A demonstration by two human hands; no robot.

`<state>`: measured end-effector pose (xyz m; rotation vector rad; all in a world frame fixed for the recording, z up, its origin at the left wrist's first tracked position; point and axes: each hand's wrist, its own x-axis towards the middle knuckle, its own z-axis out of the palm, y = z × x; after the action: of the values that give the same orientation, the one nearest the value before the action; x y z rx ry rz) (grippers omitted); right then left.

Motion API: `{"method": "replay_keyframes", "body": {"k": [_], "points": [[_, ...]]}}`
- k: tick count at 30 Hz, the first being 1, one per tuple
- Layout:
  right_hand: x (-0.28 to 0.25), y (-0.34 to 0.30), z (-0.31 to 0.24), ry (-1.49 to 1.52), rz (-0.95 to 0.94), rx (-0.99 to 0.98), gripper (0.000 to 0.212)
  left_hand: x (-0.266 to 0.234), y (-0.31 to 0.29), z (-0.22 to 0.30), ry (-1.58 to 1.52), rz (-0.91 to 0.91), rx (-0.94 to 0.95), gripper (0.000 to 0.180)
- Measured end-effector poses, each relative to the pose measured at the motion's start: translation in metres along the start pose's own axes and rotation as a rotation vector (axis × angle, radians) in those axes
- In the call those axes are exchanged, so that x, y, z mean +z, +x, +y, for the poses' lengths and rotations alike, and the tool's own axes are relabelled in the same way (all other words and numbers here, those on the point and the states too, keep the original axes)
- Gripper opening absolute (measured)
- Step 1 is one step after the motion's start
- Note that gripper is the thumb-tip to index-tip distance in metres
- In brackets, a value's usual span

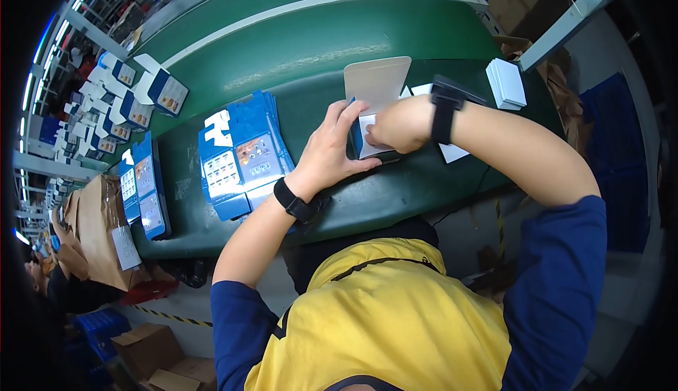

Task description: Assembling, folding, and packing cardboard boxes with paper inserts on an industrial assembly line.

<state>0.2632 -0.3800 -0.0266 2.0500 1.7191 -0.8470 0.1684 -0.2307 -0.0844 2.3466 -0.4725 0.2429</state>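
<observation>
My left hand (332,147) grips the side of a small blue box (373,152) with an open tan lid flap (376,82), standing on the green conveyor table (296,52). My right hand (397,124) presses a white card (369,137) into the box's open top, fingers curled over it. Both wrists carry black bands. A stack of flat blue printed cartons (244,154) lies just left of my left hand.
A pile of white cards (506,83) sits to the right, with loose white cards (452,152) under my right forearm. More flat blue cartons (141,186) lie at the left edge, and folded boxes (120,101) farther left. Brown bags (95,229) and cardboard boxes (152,352) stand below the table.
</observation>
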Motion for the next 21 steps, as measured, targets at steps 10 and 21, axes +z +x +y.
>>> {"method": "replay_keyframes", "body": {"k": [10, 21], "points": [[-0.011, 0.008, 0.01, 0.08, -0.118, -0.028, 0.027, 0.002, 0.002, 0.003, -0.042, 0.0, 0.021, 0.089], [-0.008, 0.005, 0.005, 0.046, -0.121, -0.11, 0.042, 0.003, -0.001, 0.001, -0.014, 0.013, 0.021, 0.09]]}}
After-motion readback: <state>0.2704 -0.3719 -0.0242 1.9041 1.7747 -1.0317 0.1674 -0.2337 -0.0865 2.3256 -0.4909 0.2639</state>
